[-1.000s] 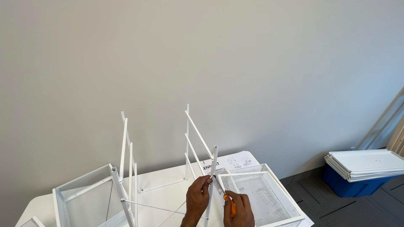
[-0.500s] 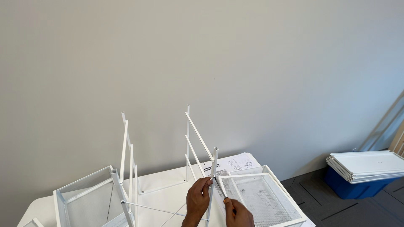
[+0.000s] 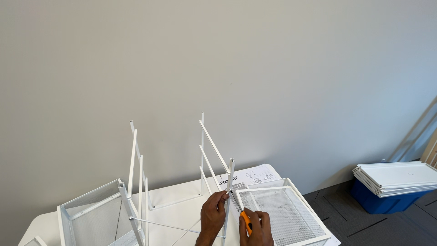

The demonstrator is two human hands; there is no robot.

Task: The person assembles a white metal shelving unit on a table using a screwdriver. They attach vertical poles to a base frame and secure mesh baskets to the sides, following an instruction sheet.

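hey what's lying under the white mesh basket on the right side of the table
Under the white wire-mesh basket lies a printed paper instruction sheet on the white table; its drawings show through the mesh. The rest of the sheet is covered.

White metal frame post (image 3: 230,182), thin square tube, stands near-upright with a slight tilt, rising from the white table (image 3: 175,209) just left of the white mesh basket (image 3: 282,218). Orange-handled screwdriver (image 3: 241,212) lies angled, its tip touching the post about mid-height, handle lower right toward the basket.
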